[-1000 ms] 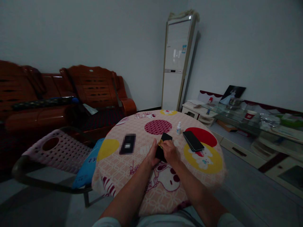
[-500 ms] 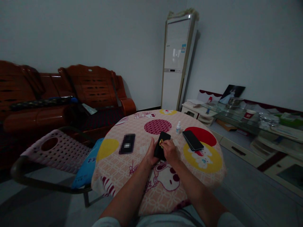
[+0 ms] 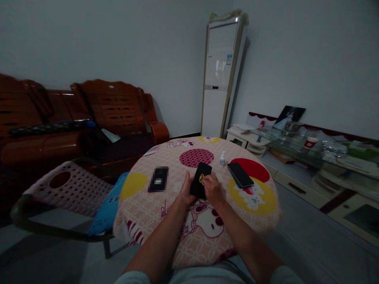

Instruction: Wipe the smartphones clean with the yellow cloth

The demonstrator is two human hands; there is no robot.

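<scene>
My left hand is closed on the lower left edge of a black phone, its thumb along the side. Against the phone's dark face, my right hand pinches a small yellow cloth. A second dark phone lies to the right on the tablecloth. Behind the hands stands a small white bottle, upright. Left of my hands lies a dark flat object, blurred into blocks.
The round table wears a patterned cloth. A woven chair with a blue cushion stands left, before a wooden sofa. A tall air conditioner is behind; a glass-topped cabinet runs along the right.
The camera view has shifted slightly. The phone and both hands stay in nearly the same place, with the yellow cloth still at the phone's face.
</scene>
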